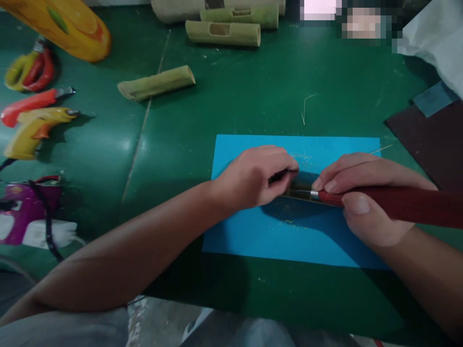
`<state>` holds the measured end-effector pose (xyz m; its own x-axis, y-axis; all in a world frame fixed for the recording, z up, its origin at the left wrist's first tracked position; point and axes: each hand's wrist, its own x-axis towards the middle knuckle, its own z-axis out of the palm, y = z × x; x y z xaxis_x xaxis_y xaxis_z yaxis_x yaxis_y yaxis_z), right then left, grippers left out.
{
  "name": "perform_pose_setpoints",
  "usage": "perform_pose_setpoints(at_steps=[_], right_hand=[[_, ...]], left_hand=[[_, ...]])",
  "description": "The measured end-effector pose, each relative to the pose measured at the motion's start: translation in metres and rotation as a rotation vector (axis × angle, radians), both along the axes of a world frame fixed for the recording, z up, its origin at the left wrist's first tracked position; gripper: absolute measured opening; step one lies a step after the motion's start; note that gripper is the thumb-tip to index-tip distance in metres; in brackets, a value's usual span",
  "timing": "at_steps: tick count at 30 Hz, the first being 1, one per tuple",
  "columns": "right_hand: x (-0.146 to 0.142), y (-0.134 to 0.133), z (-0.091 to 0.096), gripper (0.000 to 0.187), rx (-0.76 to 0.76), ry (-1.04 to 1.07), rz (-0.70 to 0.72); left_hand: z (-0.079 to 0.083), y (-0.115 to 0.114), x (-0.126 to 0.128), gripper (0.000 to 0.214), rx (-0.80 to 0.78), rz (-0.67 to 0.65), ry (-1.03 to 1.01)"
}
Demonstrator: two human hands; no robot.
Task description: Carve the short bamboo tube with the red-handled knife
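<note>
The right hand (pixel 383 173) is closed round a red-handled pointed tool (pixel 405 205), its thin metal tip aimed left. The left hand (pixel 256 176) curls in on a small dark piece (pixel 301 198), mostly hidden, jutting from beneath the thumb toward the tip. Below lies a blue sheet (pixel 235 236) flecked with shavings, on a green table (pixel 325 82); beyond, notched bamboo tubes (pixel 238 35); far left, a yellow glue gun (pixel 27 137).

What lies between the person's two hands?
In the head view, the metal tip and silver collar of the red-handled tool lie between left hand and right hand, with part of a narrow brownish piece, above the blue sheet.
</note>
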<state>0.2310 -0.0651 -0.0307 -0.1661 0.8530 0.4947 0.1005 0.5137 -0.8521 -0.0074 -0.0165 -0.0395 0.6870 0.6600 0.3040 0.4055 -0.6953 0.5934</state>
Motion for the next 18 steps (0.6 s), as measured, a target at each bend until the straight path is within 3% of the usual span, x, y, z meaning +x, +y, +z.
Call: perform_pose_setpoints(at_steps=[4, 11, 18], right_hand=[[-0.004, 0.003, 0.002, 0.004, 0.063, 0.043, 0.04], [-0.007, 0.01, 0.004, 0.006, 0.099, 0.002, 0.031], [-0.015, 0.012, 0.006, 0.02, 0.235, 0.036, 0.053]], left_hand=[[0.0, -0.001, 0.0, 0.017, 0.001, -0.002, -0.007], [0.001, -0.001, 0.0, 0.017, -0.004, 0.002, -0.013], [-0.002, -0.001, 0.0, 0.018, 0.007, 0.014, -0.027]])
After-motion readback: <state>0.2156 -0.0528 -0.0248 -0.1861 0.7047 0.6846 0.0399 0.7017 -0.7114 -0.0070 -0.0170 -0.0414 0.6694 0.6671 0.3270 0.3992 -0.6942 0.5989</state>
